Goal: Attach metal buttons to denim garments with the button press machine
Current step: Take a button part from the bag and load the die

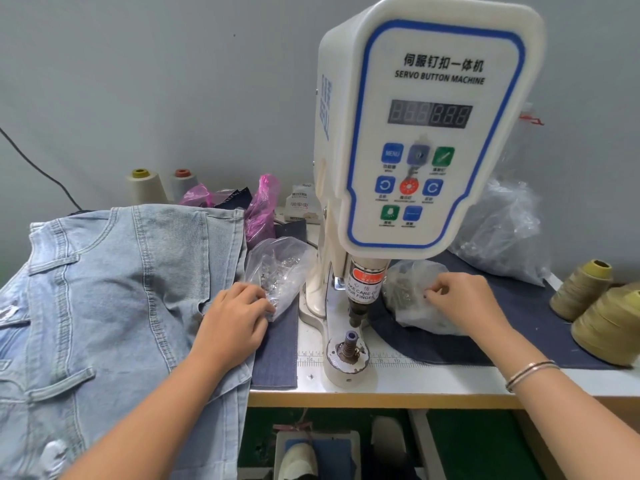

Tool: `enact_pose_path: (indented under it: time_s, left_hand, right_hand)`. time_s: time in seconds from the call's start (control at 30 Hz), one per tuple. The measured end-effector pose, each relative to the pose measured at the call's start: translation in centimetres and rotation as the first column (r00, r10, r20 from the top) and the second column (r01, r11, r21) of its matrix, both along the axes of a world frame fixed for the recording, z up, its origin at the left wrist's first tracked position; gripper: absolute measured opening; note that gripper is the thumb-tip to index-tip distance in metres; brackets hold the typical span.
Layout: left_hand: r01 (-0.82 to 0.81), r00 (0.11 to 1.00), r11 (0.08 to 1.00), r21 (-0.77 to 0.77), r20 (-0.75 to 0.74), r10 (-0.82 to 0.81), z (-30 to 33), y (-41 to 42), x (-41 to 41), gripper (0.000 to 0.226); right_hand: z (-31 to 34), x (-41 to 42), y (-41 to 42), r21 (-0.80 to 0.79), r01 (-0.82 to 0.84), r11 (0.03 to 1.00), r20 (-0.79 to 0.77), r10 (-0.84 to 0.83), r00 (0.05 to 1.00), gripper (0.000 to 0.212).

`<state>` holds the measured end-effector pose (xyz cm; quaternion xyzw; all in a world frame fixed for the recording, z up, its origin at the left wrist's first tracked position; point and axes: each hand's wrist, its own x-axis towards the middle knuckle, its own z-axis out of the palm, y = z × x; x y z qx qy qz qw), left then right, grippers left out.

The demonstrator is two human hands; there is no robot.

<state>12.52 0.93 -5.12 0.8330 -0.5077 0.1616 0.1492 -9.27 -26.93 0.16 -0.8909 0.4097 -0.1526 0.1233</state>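
The white servo button machine [426, 126] stands mid-table, its lower die [348, 346] bare under the punch [358, 306]. A pile of light blue denim garments [104, 289] lies to its left. My left hand [232, 320] rests at the denim's edge, fingertips in the mouth of a clear plastic bag of metal parts [277, 268]. My right hand [460, 299] pinches inside a second clear bag of metal parts [412, 292] right of the punch. Whether either hand holds a button is hidden.
Dark blue cloth [519, 323] covers the table beside the machine. Yellow thread cones [602, 313] stand at the right, pale cones [145, 185] and pink bags [259, 209] at the back. A larger clear bag [502, 230] sits behind. A foot pedal [311, 452] lies below.
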Motion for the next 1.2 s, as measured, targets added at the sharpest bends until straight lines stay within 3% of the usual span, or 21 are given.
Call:
enact_pose_path:
  time_s: [0.13,0.2,0.27,0.33,0.4,0.53,0.67,0.83,0.87,0.97,1.2]
  left_hand:
    - [-0.001,1.000,1.000,-0.023,-0.006,0.001,-0.2,0.1,0.0,0.035]
    - [-0.003,1.000,0.999,-0.038,-0.005,0.003,-0.3,0.1,0.1,0.034]
    - [-0.005,1.000,0.999,-0.049,-0.008,0.005,-0.5,0.0,0.2,0.035]
    - [-0.008,1.000,0.999,-0.053,-0.009,0.007,-0.5,0.0,0.1,0.036]
    - [-0.009,1.000,0.998,-0.060,-0.014,0.008,-0.5,0.0,0.0,0.036]
    - [-0.011,1.000,0.997,-0.073,-0.015,0.010,-0.5,0.0,0.0,0.037]
    - [-0.014,1.000,0.996,-0.085,-0.022,0.012,-0.5,-0.1,0.2,0.037]
    - [-0.010,1.000,0.996,-0.088,-0.014,0.008,-0.6,-0.1,0.2,0.036]
    - [-0.010,1.000,0.996,-0.088,-0.016,0.008,-0.7,-0.1,0.2,0.036]
    - [-0.012,1.000,0.995,-0.096,-0.026,0.010,-0.7,0.0,0.2,0.036]
    - [-0.019,0.999,0.996,-0.086,-0.031,0.017,-0.5,0.0,0.1,0.036]
  right_hand:
    - [1.4,-1.5,2.4,0.016,0.053,0.998,0.345,-0.055,0.937,0.013]
    - [1.8,-1.5,5.3,0.296,-0.044,0.954,0.502,-0.116,0.857,0.011]
    - [1.2,-0.9,9.0,0.614,-0.242,0.751,0.532,-0.168,0.830,0.008]
    - [0.0,-0.3,12.0,0.758,-0.322,0.568,0.490,-0.169,0.855,0.009]
    - [-0.8,0.2,13.4,0.822,-0.358,0.443,0.489,-0.228,0.842,0.012]
    - [-1.4,0.6,13.5,0.872,-0.401,0.280,0.481,-0.350,0.804,0.014]
    - [-2.0,0.8,13.4,0.865,-0.488,0.114,0.487,-0.420,0.765,0.032]
    - [-2.3,1.0,13.2,0.837,-0.537,-0.105,0.419,-0.509,0.752,0.007]
    - [-2.4,0.9,13.2,0.827,-0.545,-0.136,0.406,-0.524,0.748,0.014]
    - [-2.1,0.9,13.3,0.814,-0.549,-0.192,0.372,-0.553,0.746,0.027]
    - [-1.8,0.9,13.6,0.773,-0.576,-0.265,0.318,-0.623,0.714,0.008]
